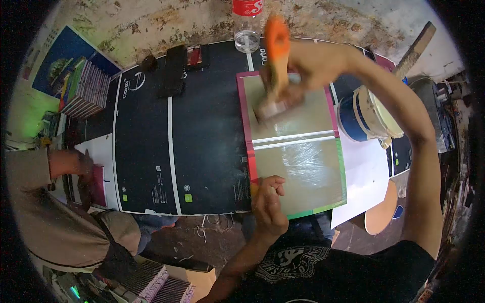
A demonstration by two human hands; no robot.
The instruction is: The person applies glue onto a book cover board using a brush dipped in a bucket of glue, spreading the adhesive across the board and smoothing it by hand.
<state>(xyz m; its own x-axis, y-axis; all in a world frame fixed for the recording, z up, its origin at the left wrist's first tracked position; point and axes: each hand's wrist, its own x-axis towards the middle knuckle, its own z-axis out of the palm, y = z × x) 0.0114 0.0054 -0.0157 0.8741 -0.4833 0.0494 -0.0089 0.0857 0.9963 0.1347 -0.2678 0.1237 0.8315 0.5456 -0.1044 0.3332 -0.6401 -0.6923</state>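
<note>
A wide brush (278,63) with an orange handle is gripped in my right hand (314,65), its bristles blurred over the upper part of a grey-beige panel (313,177). Pink, red and green edging frames the panel, and two white strips (295,139) cross its middle. The lower half looks shiny. My left hand (271,202) rests at the panel's lower left edge, its fingers curled; whether anything small is between them is hidden.
A tub (361,113) stands right of the panel on white paper (365,177). Behind is a clear bottle (247,33). Black boards (207,126) cover the table. At left, a co-worker's hand (70,162) is near a dark pink item, below stacked books (88,88).
</note>
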